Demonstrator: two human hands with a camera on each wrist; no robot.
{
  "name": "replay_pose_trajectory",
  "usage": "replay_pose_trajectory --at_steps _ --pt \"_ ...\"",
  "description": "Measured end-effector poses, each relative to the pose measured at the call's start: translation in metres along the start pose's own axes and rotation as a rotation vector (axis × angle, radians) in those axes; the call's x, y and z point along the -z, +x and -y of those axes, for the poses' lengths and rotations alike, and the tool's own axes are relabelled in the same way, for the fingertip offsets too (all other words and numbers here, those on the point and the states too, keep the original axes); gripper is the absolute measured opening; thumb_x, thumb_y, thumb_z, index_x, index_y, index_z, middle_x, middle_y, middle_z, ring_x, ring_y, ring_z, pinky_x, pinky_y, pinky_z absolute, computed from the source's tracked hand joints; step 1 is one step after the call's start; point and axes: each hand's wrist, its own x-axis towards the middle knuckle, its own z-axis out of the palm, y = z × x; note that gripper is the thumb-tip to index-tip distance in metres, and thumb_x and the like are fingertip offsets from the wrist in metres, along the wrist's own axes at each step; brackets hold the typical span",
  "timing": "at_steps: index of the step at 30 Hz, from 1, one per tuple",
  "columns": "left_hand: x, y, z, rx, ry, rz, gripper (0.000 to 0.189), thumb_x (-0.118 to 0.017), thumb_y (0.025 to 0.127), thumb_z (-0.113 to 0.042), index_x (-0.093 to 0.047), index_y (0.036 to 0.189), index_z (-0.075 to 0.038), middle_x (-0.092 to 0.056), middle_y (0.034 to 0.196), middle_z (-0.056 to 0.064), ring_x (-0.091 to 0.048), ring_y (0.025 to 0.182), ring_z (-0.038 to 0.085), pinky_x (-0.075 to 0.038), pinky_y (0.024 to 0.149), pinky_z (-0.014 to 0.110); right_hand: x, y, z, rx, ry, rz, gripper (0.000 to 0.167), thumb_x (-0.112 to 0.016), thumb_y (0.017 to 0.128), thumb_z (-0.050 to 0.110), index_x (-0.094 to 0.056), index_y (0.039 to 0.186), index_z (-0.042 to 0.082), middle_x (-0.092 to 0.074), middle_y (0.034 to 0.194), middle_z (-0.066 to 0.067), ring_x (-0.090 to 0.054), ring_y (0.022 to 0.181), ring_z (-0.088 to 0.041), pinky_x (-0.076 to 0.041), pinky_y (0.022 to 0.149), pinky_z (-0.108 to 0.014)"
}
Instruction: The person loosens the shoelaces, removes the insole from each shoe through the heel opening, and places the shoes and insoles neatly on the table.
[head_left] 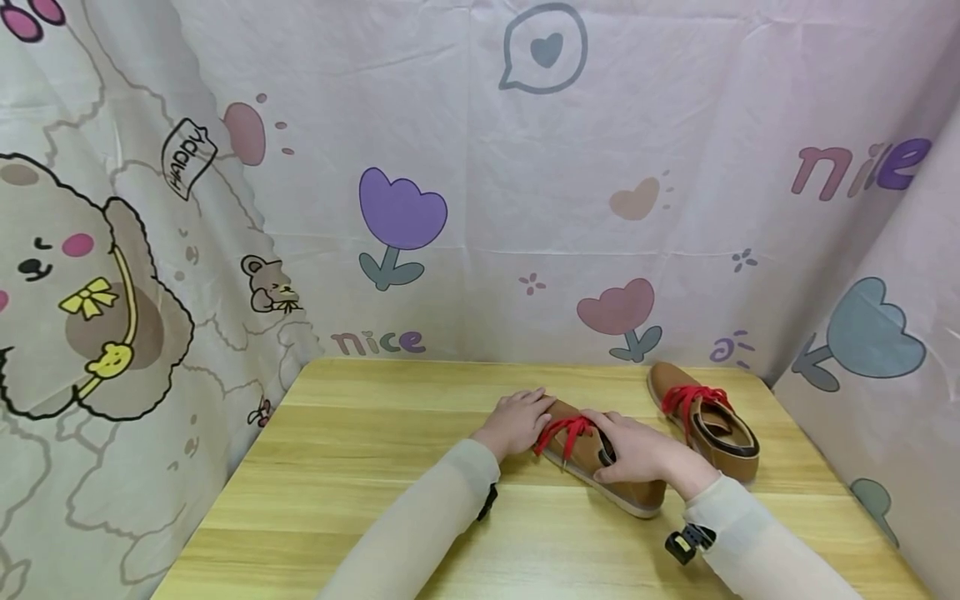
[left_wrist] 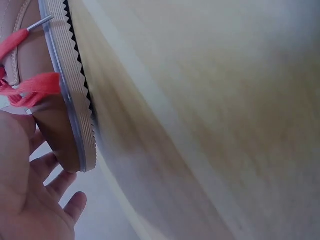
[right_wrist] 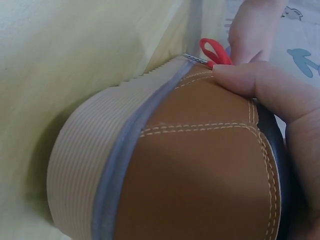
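Note:
A brown shoe (head_left: 626, 492) with red laces (head_left: 572, 428) and a pale ridged sole (right_wrist: 82, 160) rests on the table, its toe pointing to the far left. My left hand (head_left: 516, 423) holds the toe end, and its fingertips (left_wrist: 62, 182) show past the toe in the left wrist view. My right hand (head_left: 637, 450) grips the shoe around its ankle opening, the thumb (right_wrist: 240, 77) on the near side by the laces. Most of the right hand's other fingers are hidden behind the shoe in the right wrist view.
A matching brown shoe (head_left: 738, 465) with red laces stands at the back right, close beyond my right hand. Under both shoes is a light wooden table (head_left: 360, 433). Printed curtains (head_left: 480, 275) hang along its back and sides.

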Motion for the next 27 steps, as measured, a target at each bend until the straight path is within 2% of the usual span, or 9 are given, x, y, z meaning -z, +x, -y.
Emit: replay_pose_trajectory --at_steps 7,13,19,23,27 --pt "-0.001 0.000 0.000 0.025 0.002 0.005 0.049 -0.029 0.110 -0.041 -0.034 0.158 -0.030 -0.028 0.164 -0.003 -0.031 0.147 0.022 -0.029 0.117 0.046 0.003 -0.002 0.002 -0.017 0.032 0.004 0.103 -0.084 0.077 0.043 -0.029 0.158 0.012 -0.049 0.142 -0.023 -0.056 0.119 -0.041 -0.050 0.094 -0.058" --pt "-0.005 0.001 0.000 0.012 0.000 -0.014 0.049 -0.030 0.110 -0.040 -0.033 0.158 -0.028 -0.029 0.163 0.000 -0.032 0.147 0.024 -0.030 0.116 0.048 0.009 -0.010 0.004 -0.057 0.045 0.014 0.110 -0.085 0.076 0.044 -0.025 0.156 0.000 -0.042 0.147 -0.032 -0.048 0.129 -0.048 -0.043 0.101 -0.061" --pt "-0.007 0.002 0.001 0.019 -0.018 0.001 0.050 -0.030 0.110 -0.040 -0.032 0.158 -0.029 -0.027 0.164 -0.002 -0.027 0.149 0.019 -0.028 0.118 0.047 0.015 -0.019 0.007 -0.122 0.045 0.063 0.110 -0.087 0.074 0.041 -0.028 0.150 -0.012 -0.043 0.144 -0.036 -0.047 0.128 -0.050 -0.041 0.102 -0.062" --pt "-0.004 0.000 0.001 0.013 -0.030 0.010 0.050 -0.030 0.110 -0.040 -0.033 0.158 -0.027 -0.028 0.163 -0.001 -0.028 0.149 0.020 -0.028 0.118 0.047 0.015 -0.020 0.008 -0.125 0.046 0.069 0.107 -0.088 0.074 0.037 -0.029 0.148 -0.015 -0.045 0.142 -0.036 -0.048 0.128 -0.050 -0.041 0.102 -0.061" --pt "0.001 -0.005 0.002 0.018 -0.030 0.017 0.050 -0.031 0.110 -0.041 -0.034 0.158 -0.026 -0.030 0.163 0.001 -0.030 0.148 0.022 -0.028 0.117 0.048 0.014 -0.018 0.007 -0.110 0.050 0.053 0.105 -0.088 0.073 0.035 -0.031 0.147 -0.013 -0.046 0.142 -0.034 -0.050 0.126 -0.048 -0.043 0.101 -0.061"
